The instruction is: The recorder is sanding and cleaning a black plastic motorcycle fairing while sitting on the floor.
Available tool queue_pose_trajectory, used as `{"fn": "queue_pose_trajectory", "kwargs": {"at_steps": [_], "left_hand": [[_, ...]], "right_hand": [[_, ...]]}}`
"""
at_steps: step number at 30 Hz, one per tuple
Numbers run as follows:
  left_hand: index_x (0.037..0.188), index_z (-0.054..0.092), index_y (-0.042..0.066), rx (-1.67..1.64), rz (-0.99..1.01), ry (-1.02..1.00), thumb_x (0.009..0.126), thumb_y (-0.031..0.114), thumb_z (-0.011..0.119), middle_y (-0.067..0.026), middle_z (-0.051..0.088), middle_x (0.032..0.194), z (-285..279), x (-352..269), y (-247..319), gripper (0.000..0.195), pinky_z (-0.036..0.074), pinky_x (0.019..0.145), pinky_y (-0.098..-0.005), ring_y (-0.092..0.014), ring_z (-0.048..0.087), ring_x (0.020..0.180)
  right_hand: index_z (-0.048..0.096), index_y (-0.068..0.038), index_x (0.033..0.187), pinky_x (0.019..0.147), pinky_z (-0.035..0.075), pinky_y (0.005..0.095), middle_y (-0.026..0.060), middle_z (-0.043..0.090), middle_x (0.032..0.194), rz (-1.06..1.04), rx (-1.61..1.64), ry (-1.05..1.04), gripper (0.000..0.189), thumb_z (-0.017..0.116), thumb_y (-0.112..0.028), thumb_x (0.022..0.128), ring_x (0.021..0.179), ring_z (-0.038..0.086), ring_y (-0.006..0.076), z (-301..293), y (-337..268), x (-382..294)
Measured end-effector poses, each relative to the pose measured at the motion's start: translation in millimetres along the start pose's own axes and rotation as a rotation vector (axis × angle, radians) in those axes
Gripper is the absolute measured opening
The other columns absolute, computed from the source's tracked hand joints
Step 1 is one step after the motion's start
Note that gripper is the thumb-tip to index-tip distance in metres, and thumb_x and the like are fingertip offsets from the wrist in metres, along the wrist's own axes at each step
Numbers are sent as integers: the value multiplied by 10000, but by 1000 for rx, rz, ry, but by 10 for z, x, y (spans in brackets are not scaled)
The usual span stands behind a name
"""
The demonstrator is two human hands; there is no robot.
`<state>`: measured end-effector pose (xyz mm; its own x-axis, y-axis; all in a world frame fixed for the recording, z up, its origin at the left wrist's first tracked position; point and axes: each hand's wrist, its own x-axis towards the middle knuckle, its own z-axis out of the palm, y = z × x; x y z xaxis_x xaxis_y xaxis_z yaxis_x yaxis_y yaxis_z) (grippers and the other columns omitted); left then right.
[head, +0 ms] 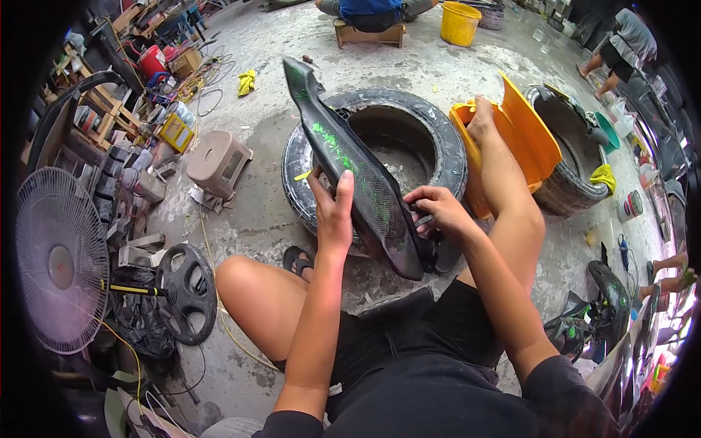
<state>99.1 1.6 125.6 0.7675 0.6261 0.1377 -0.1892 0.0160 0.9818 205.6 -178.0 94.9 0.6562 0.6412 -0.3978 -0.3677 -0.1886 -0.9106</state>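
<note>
A long black plastic vehicle panel (364, 191) with bright green markings and a mesh-like patterned area slants across the view in front of me. My left hand (333, 211) grips its left edge, thumb on top and fingers hidden beneath. At the panel's lower right edge, my right hand (438, 211) has bent fingers close to a small grey-black part (423, 220); whether they grasp it is unclear. Under the panel lies a worn tyre (449, 159) on its side. A yellow-green strip (302, 176) shows beside my left fingers.
My bare foot rests by an orange plastic panel (526, 137), with another tyre (569, 169) beyond. To the left are a stool (219, 164), a standing fan (60, 260) and cluttered parts. Cables cross the floor. Other people, a yellow bucket (460, 23) and a screwdriver (308, 59) are farther off.
</note>
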Motion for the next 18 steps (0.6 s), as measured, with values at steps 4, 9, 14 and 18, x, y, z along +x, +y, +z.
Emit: {"fn": "queue_pose_trajectory", "kwargs": {"at_steps": [4, 9, 14, 18], "left_hand": [[1339, 212, 25, 119, 74, -16, 861, 379, 584, -211, 551, 1118, 172, -189, -11, 701, 422, 907, -365, -267, 562, 1020], [1316, 205, 33, 183, -34, -103, 856, 375, 595, -230, 590, 1032, 302, -338, -276, 694, 456, 853, -370, -267, 606, 942], [1298, 197, 40, 274, -146, -137, 849, 394, 613, -229, 590, 1027, 288, -340, -447, 707, 472, 826, -376, -270, 617, 917], [1316, 189, 45, 335, -185, -160, 856, 402, 612, -252, 544, 1124, 255, -367, -455, 720, 449, 901, -390, -292, 590, 1037]], "right_hand": [[629, -27, 1007, 595, 517, 260, 33, 611, 921, -50, 31, 8, 209, 468, -14, 875, 731, 569, 107, -15, 87, 74], [632, 25, 912, 648, 497, 241, 60, 646, 811, -87, 326, 63, 176, 472, 8, 840, 700, 607, 115, 179, 293, 75], [626, 34, 909, 647, 482, 231, 68, 642, 794, -166, 384, 176, 184, 455, 11, 844, 688, 597, 119, 183, 554, 117], [613, 29, 865, 634, 470, 231, 67, 635, 773, -166, 505, 260, 180, 434, 18, 849, 671, 584, 115, 295, 641, 196]]}}
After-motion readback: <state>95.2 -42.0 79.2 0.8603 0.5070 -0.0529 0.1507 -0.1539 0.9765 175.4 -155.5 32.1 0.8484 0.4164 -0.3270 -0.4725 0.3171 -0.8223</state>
